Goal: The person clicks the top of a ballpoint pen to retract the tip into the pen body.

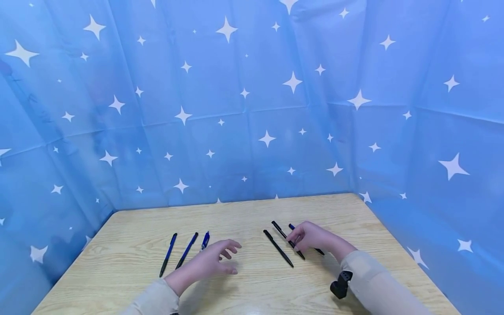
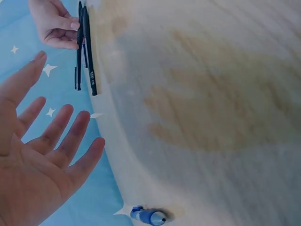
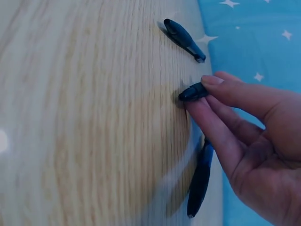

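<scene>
My right hand [image 1: 311, 236] pinches a black pen [image 3: 190, 92] between thumb and fingers, low over the table. To its left lies another black pen [image 1: 278, 249]; on its other side a blue-and-black pen [image 1: 292, 226] is partly hidden by the hand. My left hand [image 1: 214, 259] hovers above the table with fingers spread and loosely bent, holding nothing. Beside it are two blue-and-black pens [image 1: 168, 255] and a shorter-looking blue pen [image 1: 205, 240], whose lower end the hand covers. In the left wrist view the blue pen [image 2: 148, 215] shows end-on at the bottom.
The pens lie on a light wood-grain table [image 1: 244, 223]. A blue curtain [image 1: 236, 96] with white stars stands behind the table and along its sides. A black device [image 1: 341, 284] is strapped at the right wrist, over a pale sleeve [image 1: 378, 280].
</scene>
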`<state>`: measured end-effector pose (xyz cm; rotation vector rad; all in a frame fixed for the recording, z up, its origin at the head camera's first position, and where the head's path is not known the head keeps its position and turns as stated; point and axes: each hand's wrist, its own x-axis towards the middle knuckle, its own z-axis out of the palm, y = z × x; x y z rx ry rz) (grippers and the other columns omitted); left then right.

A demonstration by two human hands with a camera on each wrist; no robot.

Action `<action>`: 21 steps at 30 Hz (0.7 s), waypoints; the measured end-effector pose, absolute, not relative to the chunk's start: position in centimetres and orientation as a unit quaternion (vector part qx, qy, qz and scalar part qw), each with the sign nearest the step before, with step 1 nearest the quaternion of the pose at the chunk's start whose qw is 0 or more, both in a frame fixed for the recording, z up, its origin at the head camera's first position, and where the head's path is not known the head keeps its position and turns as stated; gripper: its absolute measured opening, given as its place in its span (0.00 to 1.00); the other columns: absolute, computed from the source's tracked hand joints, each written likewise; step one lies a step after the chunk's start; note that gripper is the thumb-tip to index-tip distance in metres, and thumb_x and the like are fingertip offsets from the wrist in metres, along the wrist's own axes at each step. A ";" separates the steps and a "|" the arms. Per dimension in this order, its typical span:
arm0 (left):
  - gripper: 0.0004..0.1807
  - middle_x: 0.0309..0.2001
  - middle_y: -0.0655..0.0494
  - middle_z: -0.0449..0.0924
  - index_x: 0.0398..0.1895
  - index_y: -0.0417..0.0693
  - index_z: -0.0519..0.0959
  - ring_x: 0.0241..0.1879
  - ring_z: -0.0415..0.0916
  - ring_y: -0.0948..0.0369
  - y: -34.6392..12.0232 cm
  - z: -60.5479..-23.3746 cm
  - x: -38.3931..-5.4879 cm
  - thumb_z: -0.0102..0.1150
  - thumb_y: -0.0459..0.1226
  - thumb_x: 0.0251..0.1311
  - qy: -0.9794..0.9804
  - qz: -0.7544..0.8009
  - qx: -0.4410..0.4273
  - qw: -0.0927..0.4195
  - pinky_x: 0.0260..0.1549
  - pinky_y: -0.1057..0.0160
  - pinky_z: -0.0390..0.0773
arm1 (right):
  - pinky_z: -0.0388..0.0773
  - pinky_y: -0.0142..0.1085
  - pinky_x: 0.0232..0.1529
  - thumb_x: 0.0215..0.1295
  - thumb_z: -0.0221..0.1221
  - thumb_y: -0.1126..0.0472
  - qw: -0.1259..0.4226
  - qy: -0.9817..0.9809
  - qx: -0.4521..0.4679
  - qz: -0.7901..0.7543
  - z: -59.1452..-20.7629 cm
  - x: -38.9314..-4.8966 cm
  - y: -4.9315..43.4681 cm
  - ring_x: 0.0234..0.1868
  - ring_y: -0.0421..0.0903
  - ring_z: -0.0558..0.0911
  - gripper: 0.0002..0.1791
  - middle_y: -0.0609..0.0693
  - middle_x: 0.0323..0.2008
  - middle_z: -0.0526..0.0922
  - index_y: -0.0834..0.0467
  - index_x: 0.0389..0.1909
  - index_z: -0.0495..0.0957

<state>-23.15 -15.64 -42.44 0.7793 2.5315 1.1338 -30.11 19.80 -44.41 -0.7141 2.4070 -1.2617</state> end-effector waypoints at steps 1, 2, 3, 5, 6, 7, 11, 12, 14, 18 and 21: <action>0.31 0.54 0.46 0.76 0.62 0.44 0.72 0.50 0.76 0.48 -15.6 -42.6 -23.1 0.72 0.37 0.54 0.874 0.383 0.271 0.128 0.50 0.42 0.73 | 0.80 0.35 0.30 0.50 0.67 0.78 0.166 0.846 -0.251 -0.439 -44.4 -30.1 19.7 0.35 0.46 0.81 0.18 0.52 0.34 0.83 0.67 0.45 0.83; 0.30 0.53 0.47 0.77 0.61 0.46 0.73 0.49 0.76 0.50 -15.5 -42.7 -23.1 0.72 0.38 0.54 0.877 0.375 0.274 0.126 0.49 0.44 0.74 | 0.80 0.35 0.30 0.50 0.67 0.78 0.166 0.849 -0.249 -0.435 -44.4 -30.1 19.7 0.35 0.45 0.81 0.18 0.52 0.33 0.83 0.66 0.44 0.84; 0.30 0.53 0.48 0.77 0.60 0.46 0.74 0.48 0.77 0.51 -15.4 -42.8 -23.1 0.72 0.38 0.54 0.879 0.369 0.277 0.124 0.48 0.45 0.75 | 0.80 0.35 0.30 0.50 0.67 0.78 0.167 0.850 -0.248 -0.433 -44.3 -30.1 19.6 0.34 0.45 0.81 0.18 0.52 0.33 0.82 0.66 0.44 0.84; 0.28 0.52 0.49 0.77 0.59 0.47 0.75 0.47 0.77 0.53 -15.3 -42.9 -23.0 0.72 0.39 0.54 0.880 0.363 0.279 0.123 0.47 0.47 0.76 | 0.81 0.36 0.30 0.49 0.67 0.79 0.168 0.855 -0.246 -0.424 -44.3 -30.1 19.4 0.34 0.45 0.80 0.18 0.52 0.33 0.81 0.66 0.44 0.84; 0.28 0.52 0.50 0.77 0.58 0.48 0.75 0.47 0.77 0.54 -15.2 -42.9 -23.0 0.72 0.39 0.54 0.880 0.363 0.280 0.125 0.47 0.48 0.76 | 0.81 0.36 0.30 0.49 0.67 0.79 0.168 0.857 -0.246 -0.420 -44.2 -30.2 19.4 0.33 0.45 0.80 0.18 0.52 0.33 0.81 0.65 0.43 0.84; 0.27 0.52 0.50 0.77 0.58 0.48 0.76 0.47 0.77 0.54 -15.1 -42.9 -23.0 0.72 0.38 0.54 0.880 0.363 0.280 0.126 0.47 0.49 0.77 | 0.81 0.37 0.30 0.49 0.67 0.79 0.168 0.858 -0.246 -0.418 -44.2 -30.2 19.3 0.33 0.45 0.80 0.18 0.52 0.32 0.81 0.65 0.43 0.85; 0.26 0.52 0.50 0.78 0.57 0.50 0.76 0.46 0.77 0.54 -14.9 -42.9 -23.0 0.73 0.38 0.53 0.878 0.364 0.284 0.128 0.46 0.51 0.77 | 0.80 0.36 0.28 0.48 0.67 0.80 0.167 0.861 -0.252 -0.408 -44.0 -30.3 19.2 0.31 0.44 0.79 0.19 0.52 0.31 0.80 0.64 0.43 0.85; 0.26 0.52 0.50 0.78 0.57 0.50 0.76 0.46 0.77 0.54 -14.9 -42.9 -23.0 0.73 0.38 0.53 0.877 0.365 0.285 0.128 0.46 0.51 0.77 | 0.80 0.36 0.27 0.47 0.67 0.80 0.168 0.860 -0.254 -0.408 -44.0 -30.3 19.2 0.30 0.44 0.78 0.19 0.52 0.31 0.80 0.65 0.43 0.85; 0.26 0.52 0.50 0.78 0.56 0.50 0.76 0.46 0.78 0.54 -14.9 -42.9 -23.0 0.73 0.38 0.53 0.876 0.365 0.288 0.128 0.46 0.50 0.77 | 0.79 0.35 0.26 0.47 0.67 0.81 0.170 0.859 -0.257 -0.409 -43.9 -30.3 19.2 0.30 0.43 0.77 0.19 0.53 0.31 0.80 0.66 0.43 0.85; 0.25 0.52 0.51 0.78 0.56 0.49 0.76 0.46 0.78 0.54 -14.8 -42.8 -22.9 0.72 0.37 0.54 0.873 0.370 0.287 0.136 0.47 0.47 0.76 | 0.77 0.33 0.25 0.46 0.65 0.82 0.179 0.853 -0.257 -0.417 -43.7 -30.2 19.2 0.29 0.43 0.76 0.20 0.54 0.30 0.80 0.66 0.42 0.84; 0.25 0.52 0.51 0.78 0.56 0.49 0.77 0.46 0.78 0.54 -14.8 -42.8 -22.9 0.72 0.37 0.54 0.873 0.369 0.286 0.138 0.47 0.49 0.76 | 0.78 0.34 0.25 0.46 0.65 0.82 0.190 0.848 -0.251 -0.426 -43.6 -30.3 19.3 0.28 0.43 0.76 0.19 0.55 0.30 0.80 0.66 0.42 0.84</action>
